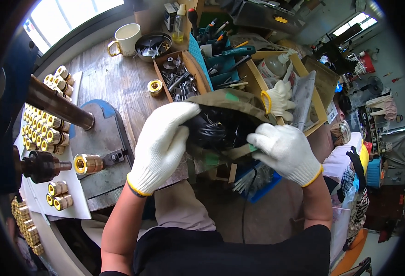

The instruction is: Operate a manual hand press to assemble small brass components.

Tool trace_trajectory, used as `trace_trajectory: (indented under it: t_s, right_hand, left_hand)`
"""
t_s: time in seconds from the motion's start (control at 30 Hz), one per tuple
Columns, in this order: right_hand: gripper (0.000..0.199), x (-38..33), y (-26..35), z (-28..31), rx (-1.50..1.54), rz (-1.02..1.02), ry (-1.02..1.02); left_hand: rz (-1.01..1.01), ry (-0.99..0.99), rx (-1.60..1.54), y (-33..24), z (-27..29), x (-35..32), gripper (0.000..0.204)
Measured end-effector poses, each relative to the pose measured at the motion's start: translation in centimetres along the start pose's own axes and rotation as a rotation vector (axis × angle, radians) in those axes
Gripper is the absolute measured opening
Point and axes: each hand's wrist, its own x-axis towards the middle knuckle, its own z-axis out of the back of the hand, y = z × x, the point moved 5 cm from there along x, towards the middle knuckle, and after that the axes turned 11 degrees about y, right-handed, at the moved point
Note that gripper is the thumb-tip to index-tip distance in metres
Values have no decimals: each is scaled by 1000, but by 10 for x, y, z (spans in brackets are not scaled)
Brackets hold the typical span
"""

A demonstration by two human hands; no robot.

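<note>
Both my hands wear white knitted gloves with yellow cuffs. Between them I hold a brown cloth item with green patches (232,99), shaped like a bag or a cap, its opening toward me. Inside are glossy black folds or coils (211,126) that I cannot make out clearly. My left hand (165,140) grips its left rim, thumb and fingers on the edge. The fingers of my right hand (285,149) are closed on the right edge. The cloth is up in front of the table edge, above my lap.
Left of me stands a drill press with a steel column (60,103) and a base (96,147) bearing a brass fitting (88,163). Several brass fittings (41,126) cover a white board. Behind are a wooden parts box (202,76), a mug (127,39) and a carton with a spare glove (279,99).
</note>
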Motion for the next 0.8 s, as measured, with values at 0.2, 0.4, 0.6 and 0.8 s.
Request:
trace_trajectory:
  t_s: [0.2, 0.4, 0.6, 0.8]
  right_hand:
    - [27, -14, 5, 7, -16, 18, 0]
    - [17, -25, 21, 1, 32, 84, -106]
    - [16, -10, 30, -5, 82, 136, -129]
    - [14, -24, 32, 6, 58, 99, -182]
  left_hand:
    - [-27, 16, 141, -7, 13, -27, 37]
    - [-78, 32, 232, -23, 22, -55, 37]
    - [-19, 166, 144, -46, 20, -80, 33]
    - [-47, 227, 98, -59, 10, -118, 30]
